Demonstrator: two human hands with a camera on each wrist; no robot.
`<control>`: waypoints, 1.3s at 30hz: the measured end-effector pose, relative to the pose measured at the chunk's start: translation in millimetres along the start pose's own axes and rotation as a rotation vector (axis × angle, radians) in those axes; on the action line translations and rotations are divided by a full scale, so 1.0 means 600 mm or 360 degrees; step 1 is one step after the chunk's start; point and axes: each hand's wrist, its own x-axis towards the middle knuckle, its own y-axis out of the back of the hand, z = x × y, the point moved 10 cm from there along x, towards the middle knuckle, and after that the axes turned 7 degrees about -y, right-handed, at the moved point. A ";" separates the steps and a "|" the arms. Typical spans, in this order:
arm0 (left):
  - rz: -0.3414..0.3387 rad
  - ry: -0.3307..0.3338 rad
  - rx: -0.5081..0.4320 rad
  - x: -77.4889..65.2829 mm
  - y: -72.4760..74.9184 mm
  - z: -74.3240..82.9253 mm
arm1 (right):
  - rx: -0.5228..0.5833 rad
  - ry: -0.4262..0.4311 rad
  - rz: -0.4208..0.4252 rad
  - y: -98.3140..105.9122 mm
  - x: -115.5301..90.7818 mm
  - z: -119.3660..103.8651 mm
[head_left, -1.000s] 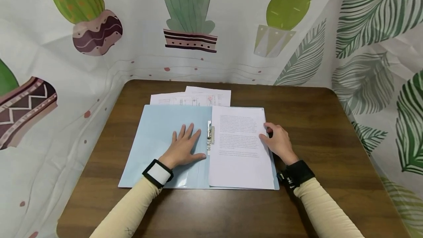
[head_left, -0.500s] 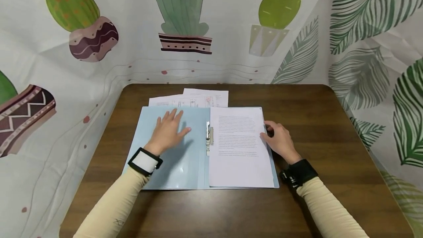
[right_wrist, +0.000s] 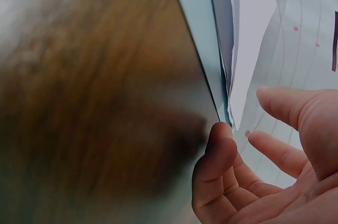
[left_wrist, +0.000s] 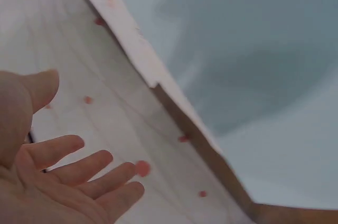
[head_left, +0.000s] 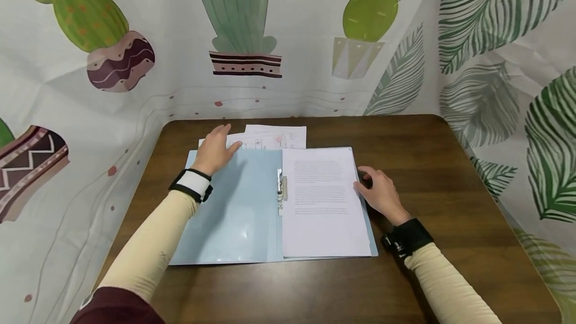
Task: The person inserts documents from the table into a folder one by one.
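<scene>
A light blue ring-type folder (head_left: 234, 209) lies open on the wooden table. White printed sheets (head_left: 326, 234) rest on its right side, beside a metal clip (head_left: 282, 189) at the spine. My left hand (head_left: 215, 151) is over the top edge of the left cover, fingers extended across loose printed papers (head_left: 292, 137) behind the folder. In the left wrist view, that hand's palm and spread fingers (left_wrist: 95, 168) hold nothing. My right hand (head_left: 381, 194) rests at the right edge of the sheets and folder, fingers bent loosely. In the right wrist view, its thumb stands apart from its fingers (right_wrist: 214, 171).
The brown wooden table (head_left: 405, 149) extends around the folder on every side. A white cloth (head_left: 310, 9) printed with cacti and leaves hangs behind the table and at both sides.
My left hand has moved from beside the clip up and left to the folder's top edge and the loose papers. The right hand has stayed at the sheets' edge.
</scene>
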 end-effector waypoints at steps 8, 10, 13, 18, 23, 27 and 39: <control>-0.0040 0.0293 0.0037 0.020 -0.040 -0.083 | 0.0011 0.0045 -0.0001 -0.008 -0.009 0.004; -0.0061 0.0332 0.0065 0.023 -0.047 -0.095 | 0.0026 0.0055 0.0006 -0.007 -0.011 0.004; -0.0087 0.0353 0.0084 0.028 -0.055 -0.105 | 0.0035 0.0061 0.0029 -0.004 -0.013 0.006; -0.0161 0.0329 0.0103 0.040 -0.079 -0.113 | 0.0027 0.0054 0.0048 -0.004 -0.017 0.012; -0.0210 0.0288 0.0109 0.048 -0.100 -0.119 | 0.0025 0.0063 0.0055 -0.006 -0.017 0.014; -0.0180 0.0258 0.0123 0.055 -0.103 -0.116 | 0.0040 0.0075 0.0068 -0.002 -0.018 0.013; -0.0093 0.0203 0.0069 0.073 -0.117 -0.113 | 0.0055 0.0067 0.0110 0.012 -0.015 0.018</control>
